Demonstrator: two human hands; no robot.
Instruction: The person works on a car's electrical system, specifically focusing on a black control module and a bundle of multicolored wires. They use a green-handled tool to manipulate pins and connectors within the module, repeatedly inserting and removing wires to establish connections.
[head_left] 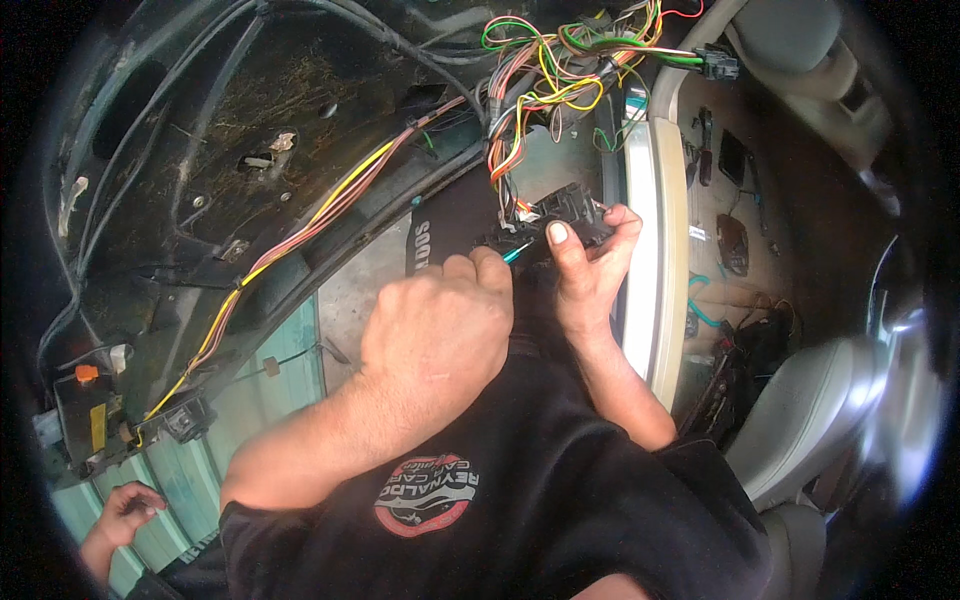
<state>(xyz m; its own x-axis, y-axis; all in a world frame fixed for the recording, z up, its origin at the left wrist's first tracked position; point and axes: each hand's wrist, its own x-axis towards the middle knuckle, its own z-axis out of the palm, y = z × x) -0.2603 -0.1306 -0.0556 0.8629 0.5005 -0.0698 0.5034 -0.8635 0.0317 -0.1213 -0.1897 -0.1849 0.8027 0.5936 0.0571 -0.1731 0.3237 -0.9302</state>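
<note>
Gripping the black connector block (pixel 560 222) just below the tangle of coloured wires (pixel 560 70), the right hand (pixel 590 265) pinches it closed-fingered. The left hand (pixel 440 320), curled tight around a teal-tipped tool (pixel 513 254), pokes its tip at the block. A slip could jab the right thumb or tear 1 wire from the block.

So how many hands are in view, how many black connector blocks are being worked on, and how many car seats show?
Hands: 3, namely left hand, right hand, another person's hand
Black connector block: 1
Grey car seats: 1
Total: 5
</note>
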